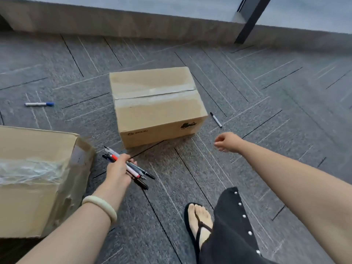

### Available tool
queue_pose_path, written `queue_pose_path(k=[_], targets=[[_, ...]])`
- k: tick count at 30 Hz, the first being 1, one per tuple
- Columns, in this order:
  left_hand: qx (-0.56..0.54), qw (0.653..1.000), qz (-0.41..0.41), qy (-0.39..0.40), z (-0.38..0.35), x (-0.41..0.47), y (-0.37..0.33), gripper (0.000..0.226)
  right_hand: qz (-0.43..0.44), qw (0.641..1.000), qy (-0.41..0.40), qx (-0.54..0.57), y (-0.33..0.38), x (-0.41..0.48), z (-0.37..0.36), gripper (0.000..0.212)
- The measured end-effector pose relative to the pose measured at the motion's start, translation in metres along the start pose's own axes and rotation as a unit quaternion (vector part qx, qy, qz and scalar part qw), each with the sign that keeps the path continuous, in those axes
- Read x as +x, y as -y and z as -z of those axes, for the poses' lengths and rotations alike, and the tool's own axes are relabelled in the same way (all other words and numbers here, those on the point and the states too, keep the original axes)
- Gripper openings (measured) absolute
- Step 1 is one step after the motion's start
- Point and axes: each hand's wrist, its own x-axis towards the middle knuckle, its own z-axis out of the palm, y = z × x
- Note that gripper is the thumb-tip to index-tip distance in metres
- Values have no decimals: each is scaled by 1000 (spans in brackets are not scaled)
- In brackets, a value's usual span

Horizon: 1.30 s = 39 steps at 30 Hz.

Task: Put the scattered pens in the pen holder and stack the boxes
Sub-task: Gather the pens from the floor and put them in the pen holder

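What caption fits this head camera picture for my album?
Left hand grips a bunch of pens; right hand reaches toward a black marker beside the taped box.

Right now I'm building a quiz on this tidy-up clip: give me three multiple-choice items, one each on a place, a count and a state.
1. Where does the black marker lie?
A. On the carpet right of the sealed box
B. On top of the sealed box
C. Inside the opened box

2. How many cardboard boxes show?
A. One
B. Two
C. Four

3. What is the left hand doing?
A. Resting empty
B. Pressing the box
C. Gripping a bundle of pens

Answers: 1 A, it lies on the carpet beside the sealed box. 2 B, the sealed box and the opened box. 3 C, the bundle of pens crosses its grip; the right hand holds nothing.
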Motion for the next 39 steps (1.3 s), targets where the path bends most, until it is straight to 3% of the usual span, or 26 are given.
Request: queue_pose_path(k=[7, 13, 17, 21, 25, 29, 34, 39], targets=[[31, 994, -52, -94, 6, 38, -21, 6, -45, 992, -112, -30, -16, 102, 5, 41], [73, 987, -105, -102, 12, 63, -33, 18, -28, 994, -101, -41, -25, 153, 5, 55], [78, 985, -115, -102, 5, 72, -36, 20, -47, 992, -116, -32, -29, 178, -8, 47], [81, 985, -124, -90, -4, 77, -39, 15, -68, 970, -218, -88, -29, 189, -23, 30], [73, 985, -129, -87, -9, 79, -39, 15, -66, 962, -238, -118, -23, 186, -34, 31], [79, 986, -125, -76, -6, 71, -34, 8, -86, 974, -211, -7, -27, 166, -42, 23], [87, 989, -115, -42, 2, 52, -24, 12, -107, 986, -102, 82, -34, 96, -71, 34], [63, 993, -101, 11, 17, 39, -17, 12, 50, 993, 57, 91, 30, 16, -102, 24]])
